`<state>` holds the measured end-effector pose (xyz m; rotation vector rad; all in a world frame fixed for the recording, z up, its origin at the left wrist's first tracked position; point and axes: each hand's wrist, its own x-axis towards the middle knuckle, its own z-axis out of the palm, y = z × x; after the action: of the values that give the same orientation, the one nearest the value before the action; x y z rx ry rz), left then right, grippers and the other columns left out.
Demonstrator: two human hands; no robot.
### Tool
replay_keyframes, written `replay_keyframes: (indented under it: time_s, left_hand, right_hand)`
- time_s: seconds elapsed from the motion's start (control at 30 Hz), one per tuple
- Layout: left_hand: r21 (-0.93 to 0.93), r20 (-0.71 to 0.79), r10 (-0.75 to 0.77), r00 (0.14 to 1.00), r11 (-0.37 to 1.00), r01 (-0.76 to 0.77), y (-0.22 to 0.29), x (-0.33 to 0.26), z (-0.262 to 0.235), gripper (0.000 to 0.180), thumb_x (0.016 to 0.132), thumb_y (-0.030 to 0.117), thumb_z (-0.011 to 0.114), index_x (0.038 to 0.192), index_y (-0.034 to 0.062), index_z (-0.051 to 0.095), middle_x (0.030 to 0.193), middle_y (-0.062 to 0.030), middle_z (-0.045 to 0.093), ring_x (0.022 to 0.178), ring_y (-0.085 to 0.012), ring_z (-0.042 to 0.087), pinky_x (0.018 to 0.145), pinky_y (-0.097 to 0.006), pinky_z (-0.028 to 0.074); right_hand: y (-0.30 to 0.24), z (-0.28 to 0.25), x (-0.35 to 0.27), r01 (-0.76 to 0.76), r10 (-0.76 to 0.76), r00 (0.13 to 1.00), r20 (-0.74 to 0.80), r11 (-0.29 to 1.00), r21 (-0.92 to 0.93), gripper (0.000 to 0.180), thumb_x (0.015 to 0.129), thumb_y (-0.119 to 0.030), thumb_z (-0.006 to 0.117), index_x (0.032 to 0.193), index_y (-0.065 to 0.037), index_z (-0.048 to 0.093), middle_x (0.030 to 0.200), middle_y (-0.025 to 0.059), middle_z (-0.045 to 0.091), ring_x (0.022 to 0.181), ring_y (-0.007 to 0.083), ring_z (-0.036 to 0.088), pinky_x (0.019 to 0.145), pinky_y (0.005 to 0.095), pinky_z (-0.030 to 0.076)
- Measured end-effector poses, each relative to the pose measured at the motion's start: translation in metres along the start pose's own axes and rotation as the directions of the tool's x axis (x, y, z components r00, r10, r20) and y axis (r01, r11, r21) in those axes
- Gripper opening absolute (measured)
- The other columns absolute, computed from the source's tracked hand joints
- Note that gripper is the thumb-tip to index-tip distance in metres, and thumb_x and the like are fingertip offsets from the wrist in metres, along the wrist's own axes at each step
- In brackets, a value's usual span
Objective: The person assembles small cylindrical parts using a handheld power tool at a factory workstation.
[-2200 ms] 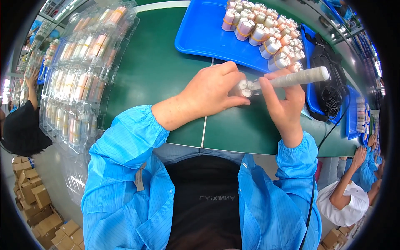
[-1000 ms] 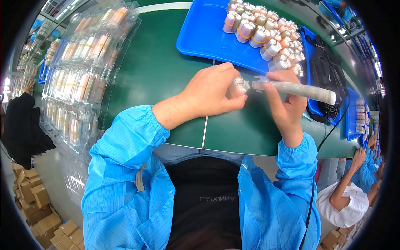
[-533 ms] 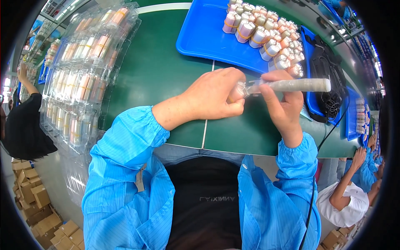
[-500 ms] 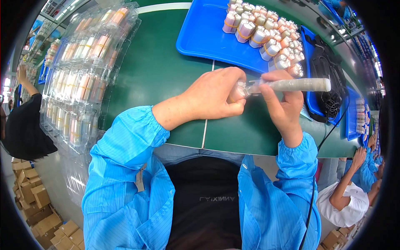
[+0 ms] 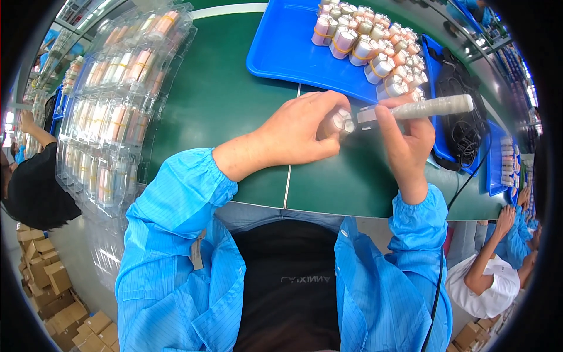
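My left hand [image 5: 296, 130] is wrapped round a small bundle of tubes [image 5: 343, 121], with their pale round ends facing right. A slim tool [image 5: 437, 107] lies across my right hand [image 5: 409, 141], pinched between thumb and fingers. It has a whitish, tape-wrapped handle and a flat grey head; its exact kind is unclear. The head points at the bundle's ends, a small gap away. Beyond my hands, similar bundles [image 5: 366, 50], pink and white with yellow bands, stand upright in a blue tray [image 5: 287, 56].
Clear plastic trays [image 5: 117, 117] filled with banded tubes are stacked at the left of the green table [image 5: 229, 76]. To the right, a black bag with a cable [image 5: 460, 111] lies in another blue tray. Co-workers sit on both sides; cardboard boxes [image 5: 56, 281] cover the floor.
The tool's head has drawn back to the right, away from the bundle. The bundle's ends now show more fully in my left hand.
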<state>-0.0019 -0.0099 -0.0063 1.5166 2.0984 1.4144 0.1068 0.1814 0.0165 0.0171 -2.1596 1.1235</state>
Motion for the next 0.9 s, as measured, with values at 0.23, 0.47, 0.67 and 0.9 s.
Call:
replay_keyframes:
  time_s: [0.23, 0.47, 0.67, 0.9]
  left_hand:
    - [0.165, -0.104, 0.177, 0.979, 0.973, -0.159, -0.0006, 0.0020, 0.0023, 0.042, 0.074, 0.004, 0.075, 0.113, 0.0041, 0.058, 0.102, -0.0109, 0.062, 0.090, -0.0257, 0.063, 0.075, -0.036, 0.055]
    - [0.190, -0.148, 0.197, 0.969, 0.967, -0.167, -0.0027, 0.0029, 0.0021, 0.041, 0.073, 0.006, 0.078, 0.110, 0.0048, 0.060, 0.101, -0.0103, 0.062, 0.090, -0.0273, 0.063, 0.075, -0.037, 0.055]
    - [0.229, -0.129, 0.246, 0.961, 0.950, -0.213, -0.0047, 0.0024, 0.0013, 0.041, 0.071, 0.006, 0.078, 0.109, 0.0040, 0.063, 0.103, -0.0114, 0.064, 0.094, -0.0306, 0.063, 0.079, -0.039, 0.054]
    - [0.233, -0.144, 0.254, 0.956, 0.948, -0.216, -0.0061, 0.0048, 0.0034, 0.039, 0.074, 0.014, 0.076, 0.109, 0.0033, 0.063, 0.100, -0.0110, 0.062, 0.093, -0.0309, 0.062, 0.078, -0.041, 0.053]
  right_hand:
    - [-0.0034, 0.0010, -0.0011, -0.006, 0.007, 1.000, 0.019, 1.000, -0.010, 0.017, 0.085, -0.012, 0.081, 0.090, -0.001, 0.069, 0.078, 0.0054, 0.069, 0.068, 0.0099, 0.063, 0.061, 0.0240, 0.050]
    - [-0.0050, 0.0003, 0.0003, 0.136, -0.135, 0.991, 0.018, 0.981, -0.135, 0.018, 0.082, -0.011, 0.083, 0.086, -0.001, 0.068, 0.074, 0.0052, 0.067, 0.062, 0.0109, 0.062, 0.056, 0.0245, 0.049]
    - [-0.0013, 0.0043, 0.0020, 0.269, -0.266, 0.963, 0.037, 0.950, -0.157, 0.019, 0.082, -0.009, 0.082, 0.085, 0.000, 0.066, 0.077, 0.0067, 0.067, 0.061, 0.0119, 0.063, 0.053, 0.0259, 0.049]
    - [0.0003, 0.0063, -0.0026, 0.115, -0.111, 0.992, 0.054, 0.991, -0.074, 0.020, 0.082, -0.008, 0.082, 0.088, 0.001, 0.065, 0.079, 0.0073, 0.068, 0.063, 0.0132, 0.064, 0.054, 0.0261, 0.049]
